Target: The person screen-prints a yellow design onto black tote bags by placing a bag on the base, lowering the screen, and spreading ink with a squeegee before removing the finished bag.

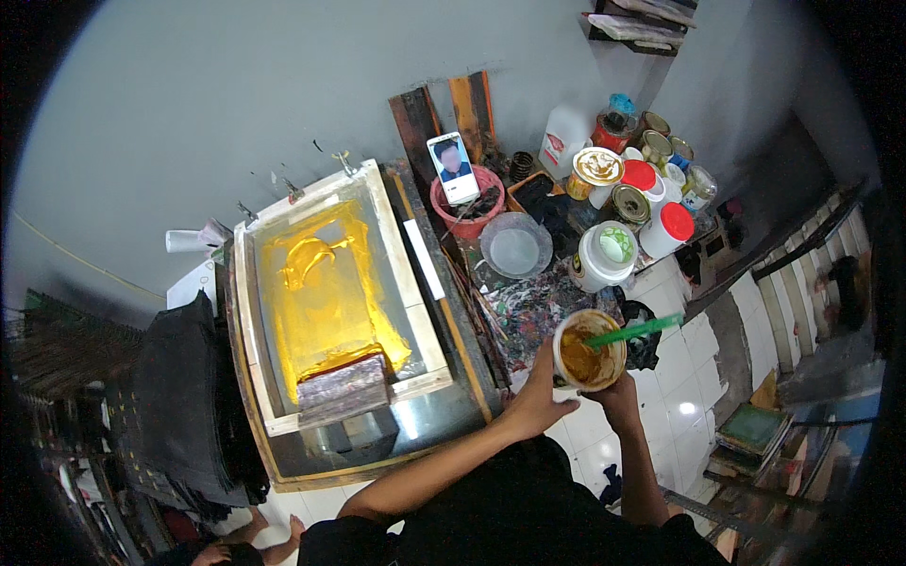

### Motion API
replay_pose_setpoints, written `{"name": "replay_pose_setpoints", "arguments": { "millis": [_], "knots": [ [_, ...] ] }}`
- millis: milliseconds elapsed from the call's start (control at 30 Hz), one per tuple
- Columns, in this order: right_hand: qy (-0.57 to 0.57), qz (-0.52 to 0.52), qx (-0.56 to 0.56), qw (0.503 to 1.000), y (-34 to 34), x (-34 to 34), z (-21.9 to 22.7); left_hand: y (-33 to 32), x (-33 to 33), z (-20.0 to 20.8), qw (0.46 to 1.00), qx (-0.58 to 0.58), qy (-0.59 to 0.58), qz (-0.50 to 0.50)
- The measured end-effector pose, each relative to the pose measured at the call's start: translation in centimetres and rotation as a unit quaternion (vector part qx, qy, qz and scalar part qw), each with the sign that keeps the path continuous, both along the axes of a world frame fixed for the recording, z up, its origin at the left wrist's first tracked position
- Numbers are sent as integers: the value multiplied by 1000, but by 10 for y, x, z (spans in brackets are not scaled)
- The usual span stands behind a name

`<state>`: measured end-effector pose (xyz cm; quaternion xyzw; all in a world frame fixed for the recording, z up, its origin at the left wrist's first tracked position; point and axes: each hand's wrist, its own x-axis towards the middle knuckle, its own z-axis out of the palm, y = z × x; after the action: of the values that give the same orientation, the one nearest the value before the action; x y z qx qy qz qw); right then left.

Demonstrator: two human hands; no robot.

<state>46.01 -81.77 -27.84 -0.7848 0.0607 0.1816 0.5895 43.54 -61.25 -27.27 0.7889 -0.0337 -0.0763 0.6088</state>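
Between my two hands is a round white tub (pixel 567 351) with brownish-yellow ink (pixel 587 366) smeared inside. A green stick (pixel 642 330) stands tilted in it, its top out over the right rim. My left hand (pixel 540 401) wraps the tub's left side, and my right hand (pixel 618 401) grips it from below on the right. Left of them lies a wood-framed printing screen (pixel 425 382), spread with thick yellow ink (pixel 316 307). Across the screen's near end rests a squeegee (pixel 342 391), apart from both hands.
Beyond the tub, a paint-stained table (pixel 533 316) carries a translucent bowl (pixel 515 245), a white tub (pixel 604 259), and several jars and cans. A phone (pixel 454 168) leans in a red basin (pixel 491 179). Black fabric (pixel 184 406) hangs at left. Another person's limbs (pixel 269 542) show lower left.
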Motion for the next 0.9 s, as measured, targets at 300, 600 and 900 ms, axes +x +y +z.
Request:
{"name": "replay_pose_setpoints", "arguments": {
  "millis": [300, 600, 900],
  "knots": [
    [-23, 73, 70, 995, -18, 54, -75, -14, 23, -15, 904, -272, 305, 128],
    [-49, 268, -211, 939, 8, 77, -21, 55, -19, 47, 932, -295, 134, 164],
    [-323, 428, -7, 844, 214, 19, 84, 272, -140, 131, 837, 526, 7, 151]
  ]
}}
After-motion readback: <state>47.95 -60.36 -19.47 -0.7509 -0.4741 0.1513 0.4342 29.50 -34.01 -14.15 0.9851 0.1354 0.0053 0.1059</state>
